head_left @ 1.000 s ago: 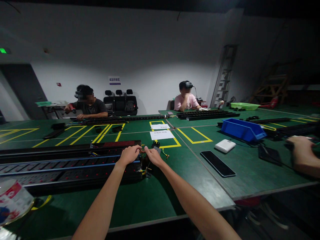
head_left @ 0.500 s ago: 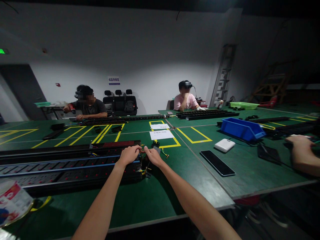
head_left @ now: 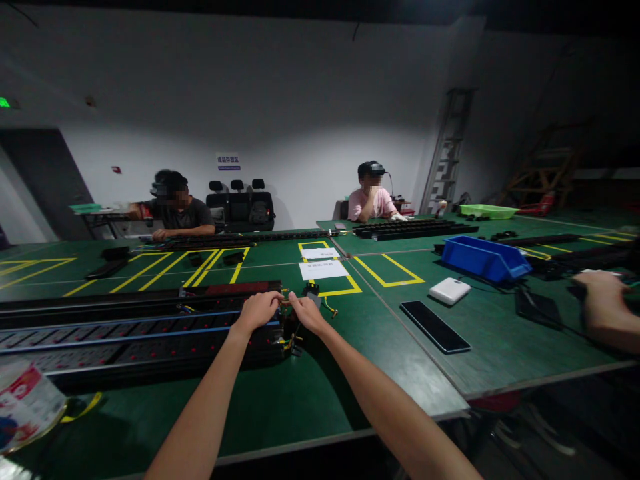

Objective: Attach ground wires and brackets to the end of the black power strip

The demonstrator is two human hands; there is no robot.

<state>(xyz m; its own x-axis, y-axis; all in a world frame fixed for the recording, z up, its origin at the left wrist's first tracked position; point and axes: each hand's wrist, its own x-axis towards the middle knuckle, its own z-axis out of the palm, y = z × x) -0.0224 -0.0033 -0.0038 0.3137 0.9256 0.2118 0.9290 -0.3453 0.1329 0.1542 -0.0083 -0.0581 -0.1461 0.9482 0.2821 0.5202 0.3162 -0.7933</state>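
Pinching thin, limp wires (head_left: 286, 301) between both closed hands, left (head_left: 259, 310) and right (head_left: 306, 313), at heavy, rigid strip (head_left: 135, 337) end on worktop (head_left: 280, 400).

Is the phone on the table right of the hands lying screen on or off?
Off: the phone lies flat on the green table, and its face shows plain black with no lit display.

A green table (head_left: 280, 400) carries yellow lines, a blue bin (head_left: 484, 259) and black strips (head_left: 125, 333).
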